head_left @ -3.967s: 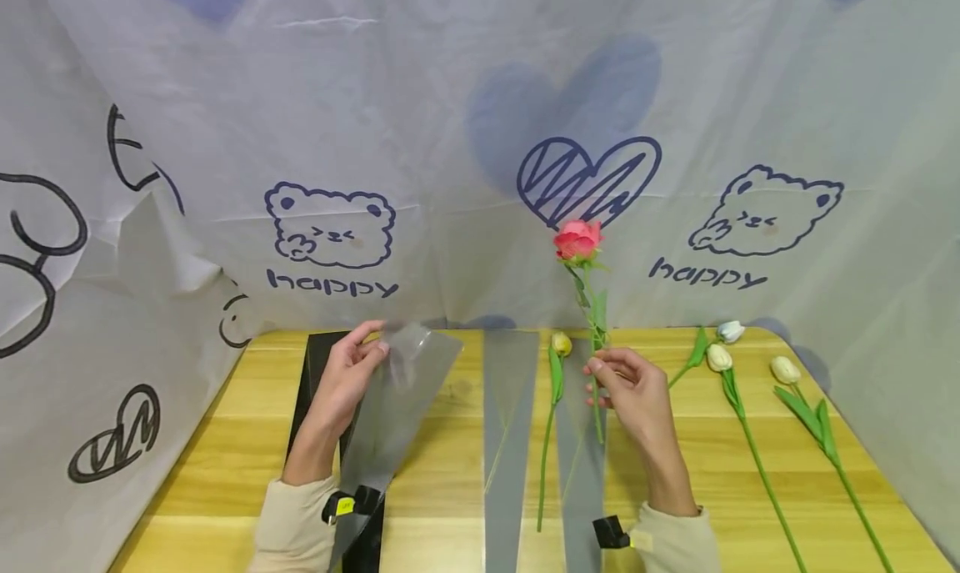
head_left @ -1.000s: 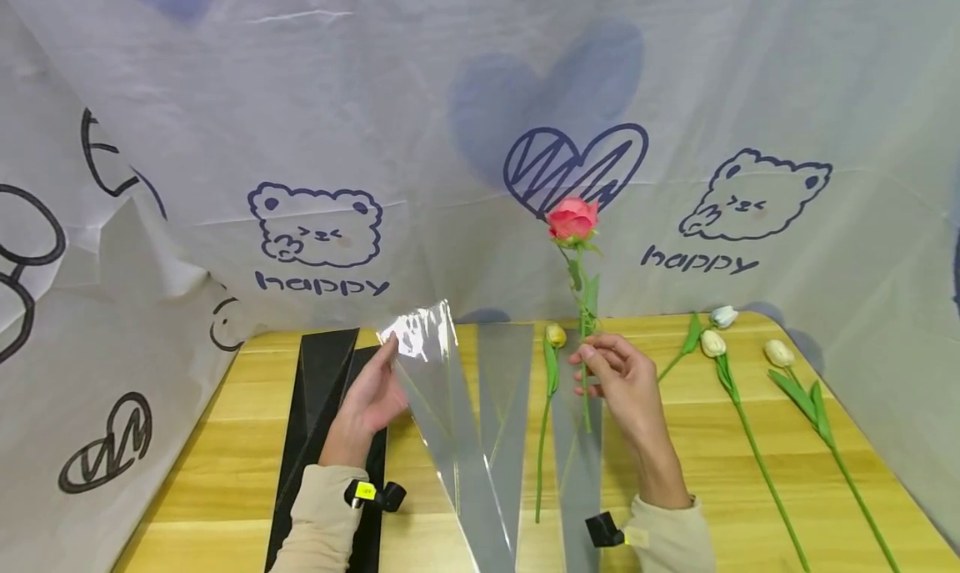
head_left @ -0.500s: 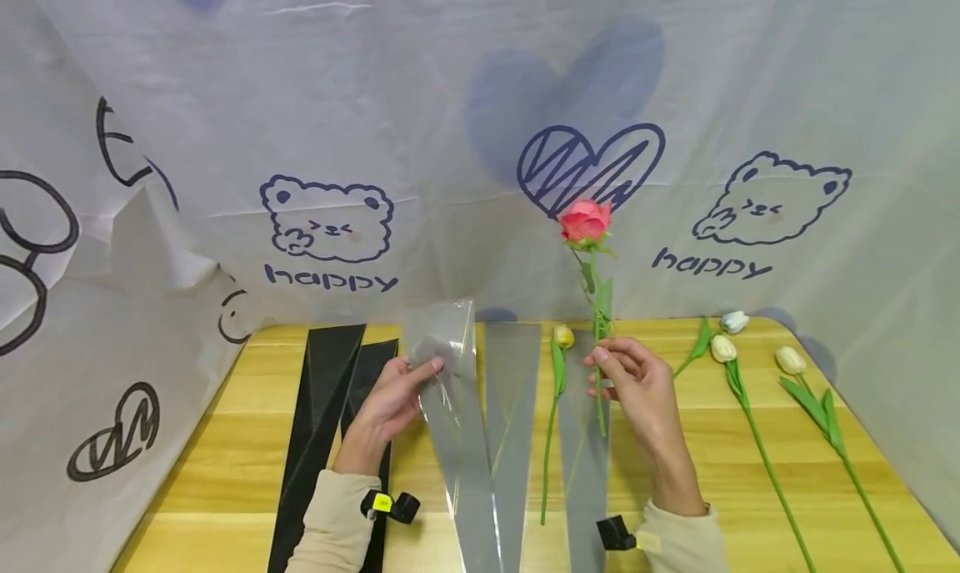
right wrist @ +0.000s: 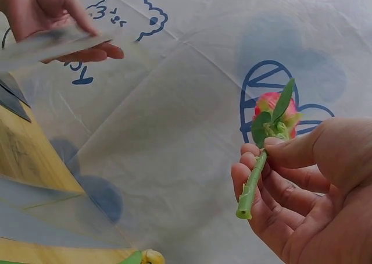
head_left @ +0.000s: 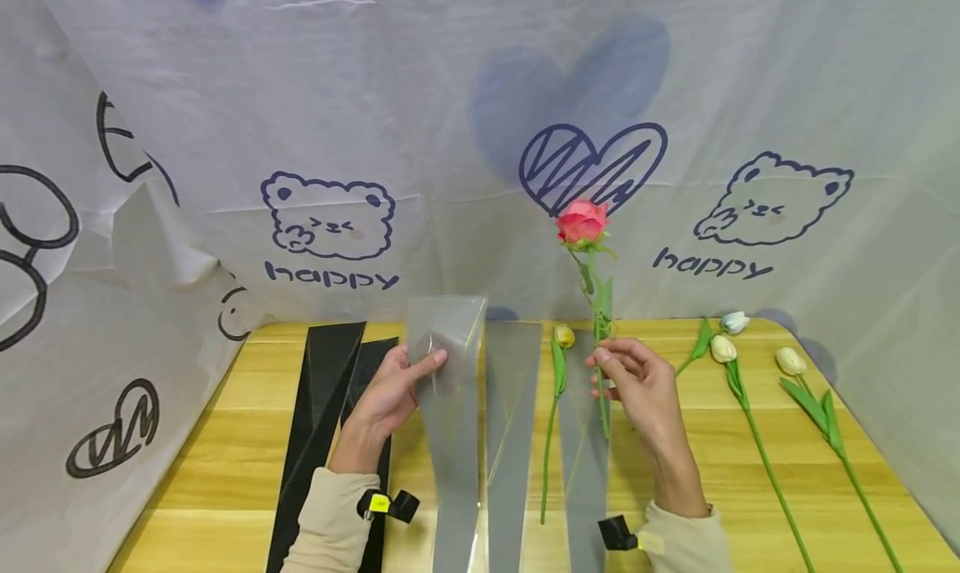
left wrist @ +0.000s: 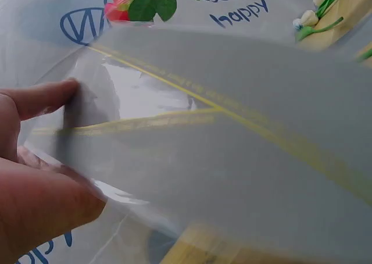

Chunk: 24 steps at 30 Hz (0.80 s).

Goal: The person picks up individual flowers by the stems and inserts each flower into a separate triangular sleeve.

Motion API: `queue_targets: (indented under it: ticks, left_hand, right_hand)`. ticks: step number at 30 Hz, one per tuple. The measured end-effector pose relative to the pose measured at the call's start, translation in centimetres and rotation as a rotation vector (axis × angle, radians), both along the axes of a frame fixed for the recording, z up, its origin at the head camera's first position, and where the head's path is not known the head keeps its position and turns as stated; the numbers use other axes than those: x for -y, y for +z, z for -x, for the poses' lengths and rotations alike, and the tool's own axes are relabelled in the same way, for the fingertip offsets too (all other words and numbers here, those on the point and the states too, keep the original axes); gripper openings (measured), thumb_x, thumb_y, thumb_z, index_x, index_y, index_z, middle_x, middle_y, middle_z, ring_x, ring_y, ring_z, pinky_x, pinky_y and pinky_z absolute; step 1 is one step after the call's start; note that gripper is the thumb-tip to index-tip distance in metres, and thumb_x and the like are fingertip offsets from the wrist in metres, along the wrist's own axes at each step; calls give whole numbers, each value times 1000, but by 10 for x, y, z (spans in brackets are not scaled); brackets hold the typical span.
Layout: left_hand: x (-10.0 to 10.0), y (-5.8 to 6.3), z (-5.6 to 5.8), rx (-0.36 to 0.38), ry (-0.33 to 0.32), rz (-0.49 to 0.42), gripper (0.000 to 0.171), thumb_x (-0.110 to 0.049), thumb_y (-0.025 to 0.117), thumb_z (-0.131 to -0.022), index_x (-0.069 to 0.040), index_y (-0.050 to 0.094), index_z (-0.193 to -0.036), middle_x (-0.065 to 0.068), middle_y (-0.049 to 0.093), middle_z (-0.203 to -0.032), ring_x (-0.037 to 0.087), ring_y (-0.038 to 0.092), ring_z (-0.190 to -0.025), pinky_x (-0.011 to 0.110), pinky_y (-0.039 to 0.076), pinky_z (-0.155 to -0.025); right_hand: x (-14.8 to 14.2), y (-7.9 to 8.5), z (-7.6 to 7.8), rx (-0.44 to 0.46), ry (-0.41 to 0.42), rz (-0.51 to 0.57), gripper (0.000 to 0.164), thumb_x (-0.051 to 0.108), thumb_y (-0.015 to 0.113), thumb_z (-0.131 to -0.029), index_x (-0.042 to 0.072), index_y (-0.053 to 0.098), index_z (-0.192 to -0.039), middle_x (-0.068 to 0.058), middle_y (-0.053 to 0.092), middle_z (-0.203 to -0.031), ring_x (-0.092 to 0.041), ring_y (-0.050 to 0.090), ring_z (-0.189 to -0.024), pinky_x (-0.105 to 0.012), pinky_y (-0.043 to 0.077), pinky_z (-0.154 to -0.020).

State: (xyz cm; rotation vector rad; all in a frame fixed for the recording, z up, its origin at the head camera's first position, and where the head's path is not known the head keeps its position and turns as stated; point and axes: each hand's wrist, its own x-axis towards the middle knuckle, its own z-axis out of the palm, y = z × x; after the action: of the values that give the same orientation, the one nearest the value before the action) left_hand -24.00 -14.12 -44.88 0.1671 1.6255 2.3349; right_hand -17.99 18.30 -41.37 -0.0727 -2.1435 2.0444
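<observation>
My left hand (head_left: 390, 394) pinches the upper part of a translucent flower sleeve (head_left: 455, 423) with gold lines. Its thumb lies on the near side; the sleeve hangs above the table, seen close up in the left wrist view (left wrist: 250, 171). To the right, my right hand (head_left: 643, 394) pinches the green stem of a pink rose (head_left: 582, 223) between thumb and fingers. The rose stands upright, bloom at the top. In the right wrist view the cut end of its stem (right wrist: 246, 203) points toward the camera.
Two black sleeves (head_left: 311, 439) lie at the left of the wooden table (head_left: 187, 473). Two more translucent sleeves (head_left: 512, 439) (head_left: 587, 481) lie mid-table, with a yellow tulip (head_left: 564, 336) between them. White tulips (head_left: 723, 349) (head_left: 791, 360) and a pale blue tulip (head_left: 734, 322) lie at right.
My left hand has brought the sleeve rightward from above the black sleeves, turned it, and gone from straight fingers under it to a pinch. My right hand keeps hold of the rose, nearly still.
</observation>
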Motion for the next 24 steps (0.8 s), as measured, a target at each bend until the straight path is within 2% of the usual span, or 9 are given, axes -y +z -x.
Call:
queue_targets:
  ticks: [3,6,12,14,19,21,24]
  left_hand:
    - [0,-3,1,4,-2,24,34,6,60,-97,-9,53,-127,2,65,-113,20,62,-104,36,52,-90]
    - [2,-5,2,23,-10,22,42,6,59,-97,-11,49,-134,3,61,-121,22,59,-113,38,49,-96]
    - [3,-3,2,79,4,-88,27,-12,53,-107,-16,46,-133,0,57,-122,17,56,-114,37,45,-100]
    - [4,-2,1,81,22,-83,27,-15,52,-108,-16,45,-133,0,56,-122,18,54,-114,37,44,-99]
    - [3,0,1,44,27,-30,30,-5,54,-105,-13,48,-134,3,58,-119,19,58,-108,38,50,-93]
    - [3,0,1,54,24,-61,32,-1,52,-105,-16,48,-132,1,58,-118,17,58,-107,36,50,-92]
    - [3,0,1,96,27,-156,22,-6,48,-107,-19,49,-126,-2,58,-115,15,57,-106,33,49,-92]
  right_hand:
    - [0,-1,1,-6,3,-16,26,20,64,-104,-1,64,-118,-8,75,-98,-19,70,-78,-31,60,-69]
    - [-1,-2,2,-14,6,-28,26,21,64,-104,-1,65,-118,-9,75,-99,-18,70,-78,-32,60,-69]
    - [-1,-1,0,-6,-9,-32,26,21,64,-104,-2,65,-118,-6,75,-96,-19,70,-78,-32,60,-69]
    - [-1,0,0,-4,-12,-33,26,21,64,-104,-2,65,-118,-7,75,-97,-20,70,-79,-34,61,-70]
    - [-2,-1,1,-11,-7,-38,26,21,63,-104,-1,65,-119,-12,74,-100,-17,69,-78,-38,61,-72]
    - [-2,-1,1,-13,-6,-38,26,20,63,-104,-2,65,-118,-11,75,-99,-17,70,-77,-39,61,-72]
    - [-3,-1,1,-12,-7,-38,26,20,64,-104,-2,65,-118,-8,75,-97,-17,70,-77,-39,61,-72]
